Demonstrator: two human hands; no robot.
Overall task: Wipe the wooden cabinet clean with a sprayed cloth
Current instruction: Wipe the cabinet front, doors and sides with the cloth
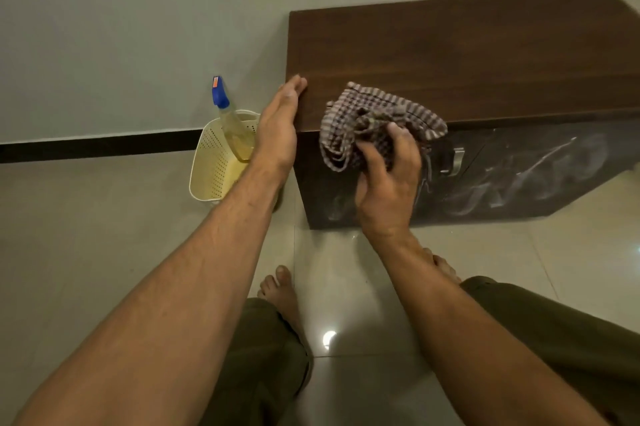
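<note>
nearest me, my bare feet stand on the pale tiles; further out my right hand has its fingers clamped on the checked cloth at the wooden cabinet front edge, my left hand lies flat, fingers together, against its left side; left of it a spray bottle stands in a cream basket

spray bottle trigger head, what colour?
Blue, with a small orange-red tip, on the spray bottle standing in the cream basket. Head view, the only one.
</note>
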